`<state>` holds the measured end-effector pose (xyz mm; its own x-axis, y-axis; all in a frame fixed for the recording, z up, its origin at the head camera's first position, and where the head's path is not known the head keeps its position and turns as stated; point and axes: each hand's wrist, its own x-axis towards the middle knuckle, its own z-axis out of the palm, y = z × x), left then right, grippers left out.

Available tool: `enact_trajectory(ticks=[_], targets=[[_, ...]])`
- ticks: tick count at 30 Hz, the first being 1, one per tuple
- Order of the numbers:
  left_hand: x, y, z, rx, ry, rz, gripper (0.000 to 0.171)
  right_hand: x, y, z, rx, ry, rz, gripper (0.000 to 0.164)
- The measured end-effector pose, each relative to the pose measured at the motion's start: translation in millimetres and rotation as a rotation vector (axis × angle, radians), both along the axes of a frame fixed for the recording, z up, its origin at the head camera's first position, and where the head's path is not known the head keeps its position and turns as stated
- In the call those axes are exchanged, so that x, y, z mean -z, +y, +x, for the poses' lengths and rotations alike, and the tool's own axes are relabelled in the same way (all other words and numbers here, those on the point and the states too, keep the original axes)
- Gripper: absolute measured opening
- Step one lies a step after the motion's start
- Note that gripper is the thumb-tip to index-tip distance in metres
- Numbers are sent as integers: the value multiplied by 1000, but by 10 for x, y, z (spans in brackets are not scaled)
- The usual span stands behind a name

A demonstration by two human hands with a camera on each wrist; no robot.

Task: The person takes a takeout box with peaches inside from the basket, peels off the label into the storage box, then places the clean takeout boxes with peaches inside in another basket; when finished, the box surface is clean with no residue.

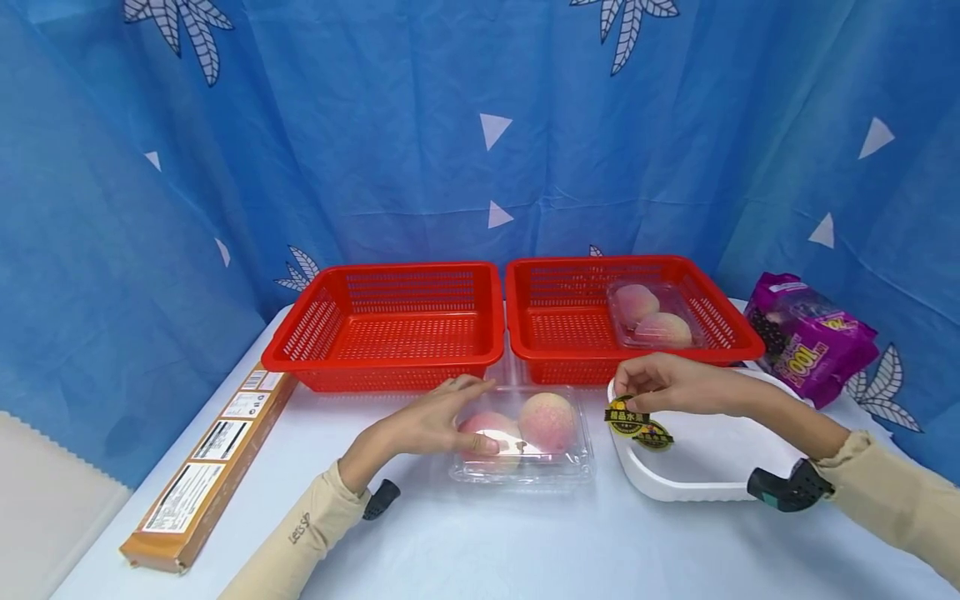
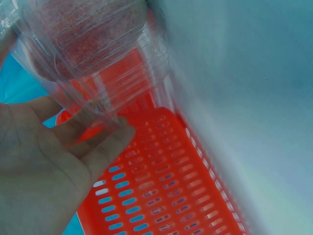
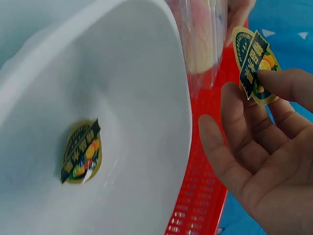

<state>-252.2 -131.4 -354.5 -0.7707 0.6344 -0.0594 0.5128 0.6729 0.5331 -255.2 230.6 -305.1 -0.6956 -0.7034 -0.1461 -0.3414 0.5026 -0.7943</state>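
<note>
My left hand grips a clear plastic fruit box on the table, thumb on the near side and fingers over the far edge. Two pink-yellow peaches show through its lid. Over the left rim of a white basin, my right hand pinches a black-and-gold fruit label sticker between thumb and fingers. A second, similar sticker lies inside the basin. The sticker in the hand is just right of the box.
Behind the box stand a left red basket and a right red basket; the right one holds another box of peaches. A purple bag lies at right, a long cardboard box at left. Blue curtain hangs behind.
</note>
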Motion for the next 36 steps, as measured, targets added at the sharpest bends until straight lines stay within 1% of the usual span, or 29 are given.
enact_trajectory(ticks=[5, 10, 14, 20, 26, 36], targets=[[0, 2, -5, 2, 3, -2, 92, -37, 137, -13, 13, -18, 17, 13], [-1, -2, 0, 5, 3, 1, 92, -40, 257, -52, 31, -60, 68, 18], [0, -4, 2, 8, 3, 4, 91, -11, 370, -111, 25, -98, 117, 18], [3, -6, 1, 4, 4, 1, 91, 26, 539, -202, 22, -188, 148, 19], [8, -3, -2, 7, 4, 1, 91, 62, 671, -253, 35, -220, 207, 18], [6, -5, -8, 7, 4, 7, 90, 151, 823, -312, 20, -302, 239, 19]])
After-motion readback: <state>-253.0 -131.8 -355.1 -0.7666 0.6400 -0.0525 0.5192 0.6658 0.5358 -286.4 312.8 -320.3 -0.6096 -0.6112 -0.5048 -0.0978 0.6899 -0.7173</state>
